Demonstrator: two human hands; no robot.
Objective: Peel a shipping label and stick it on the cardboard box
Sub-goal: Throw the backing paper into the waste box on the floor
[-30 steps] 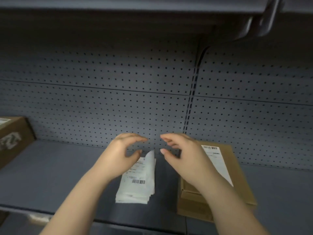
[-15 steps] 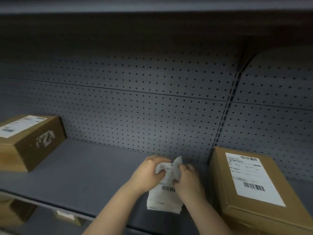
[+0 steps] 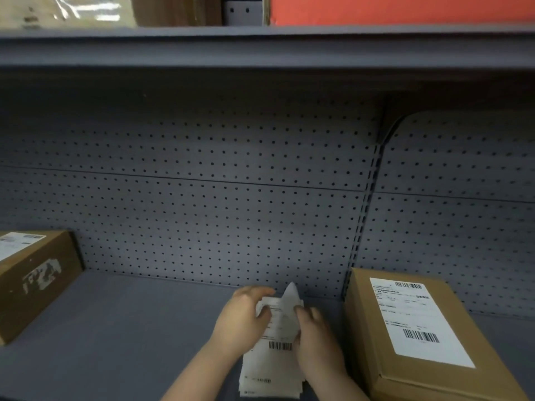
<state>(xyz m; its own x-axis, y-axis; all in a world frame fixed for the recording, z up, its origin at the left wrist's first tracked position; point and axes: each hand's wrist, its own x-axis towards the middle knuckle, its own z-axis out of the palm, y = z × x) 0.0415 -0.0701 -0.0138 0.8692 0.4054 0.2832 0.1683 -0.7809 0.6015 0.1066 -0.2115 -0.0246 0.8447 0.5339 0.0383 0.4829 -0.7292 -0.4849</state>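
Note:
A stack of white shipping labels (image 3: 272,369) with barcodes lies on the grey shelf at the lower middle. My left hand (image 3: 241,321) pinches the top label's upper left edge. My right hand (image 3: 315,340) grips its right side, where a corner (image 3: 291,295) curls up off the stack. To the right stands a cardboard box (image 3: 428,369) with a white label (image 3: 417,316) stuck on its top. Both hands are beside this box, not touching it.
A second cardboard box (image 3: 34,279) with a label sits at the left edge of the shelf (image 3: 139,337). A perforated grey back panel (image 3: 202,215) rises behind. An upper shelf (image 3: 260,50) overhead carries a red item (image 3: 399,8) and wrapped goods.
Both hands came down from above the stack and closed on the top label, lifting its corner. The camera has tilted up, so the upper shelf shows.

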